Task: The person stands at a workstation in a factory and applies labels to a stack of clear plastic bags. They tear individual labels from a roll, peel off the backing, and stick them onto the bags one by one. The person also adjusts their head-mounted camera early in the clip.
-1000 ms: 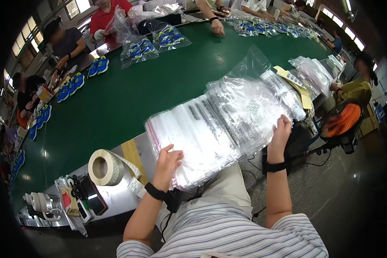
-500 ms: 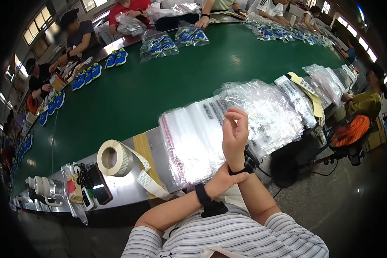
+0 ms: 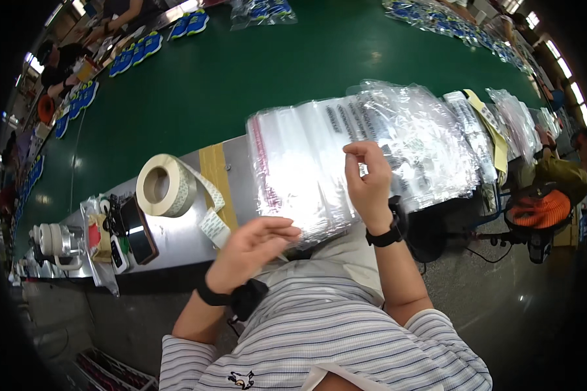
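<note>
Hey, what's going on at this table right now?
A person in a striped shirt sits at a long green table with a spread of clear plastic bags fanned out along its near edge. The right hand is raised over the bags, fingertips pinched together; whether it grips anything is unclear. The left hand hovers open by the stack's near corner. A roll of labels lies to the left, a strip trailing off it. Other people work at the far side among blue items in bags.

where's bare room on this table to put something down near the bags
The green table top lies bare beyond the stack of clear bags, up to the blue items along its far edge. A narrow bare metal strip lies between label roll and phone. Crowded: the left end and right of the bags.
</note>
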Demonstrator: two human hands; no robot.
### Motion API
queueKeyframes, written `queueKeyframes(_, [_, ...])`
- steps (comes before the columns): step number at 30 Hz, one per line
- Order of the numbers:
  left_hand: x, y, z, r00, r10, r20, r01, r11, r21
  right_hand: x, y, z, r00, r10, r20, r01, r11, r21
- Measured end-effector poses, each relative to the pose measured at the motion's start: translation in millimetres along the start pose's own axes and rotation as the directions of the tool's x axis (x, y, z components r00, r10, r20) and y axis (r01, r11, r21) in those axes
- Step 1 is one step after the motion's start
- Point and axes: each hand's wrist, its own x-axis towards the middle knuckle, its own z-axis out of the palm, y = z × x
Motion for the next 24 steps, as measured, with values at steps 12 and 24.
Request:
queueKeyframes(12, [-30, -59, -30, 0.792, 0.17, -0.586, -0.175, 0.983, 0.05, -61, -71, 48, 0.553, 0.142, 0.821, -0.329, 0.942, 0.059])
queueKeyframes(24, [-47, -15, -20, 0.82, 0.14, -0.555, 0.001, 0.969, 0.246, -59, -76, 63, 0.544, 0.203, 0.814, -0.533, 0.833, 0.148])
